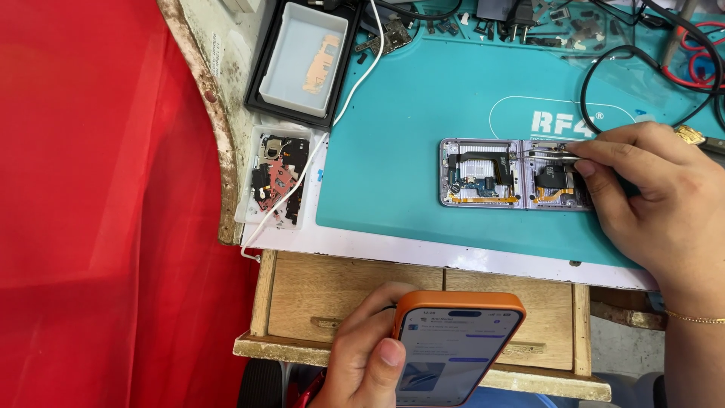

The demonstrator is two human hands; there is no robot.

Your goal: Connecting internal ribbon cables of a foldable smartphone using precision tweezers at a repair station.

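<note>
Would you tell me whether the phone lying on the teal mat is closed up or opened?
Opened. The phone lies with its back cover off, circuit board and flex cables exposed, on the teal mat; the right hand works tweezers inside it.

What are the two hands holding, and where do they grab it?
The left hand grips an orange phone by its left edge. The right hand pinches tweezers near their back end.

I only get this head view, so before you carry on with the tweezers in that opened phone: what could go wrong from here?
1. The left hand holds an orange-cased phone with its screen lit, so attention may be split while the tweezers touch the opened phone.
2. Only the right hand is on the work; the opened phone lies unheld on the teal mat and could slide.
3. The tweezer tips sit near thin flex cables, which a slip might tear.
</note>
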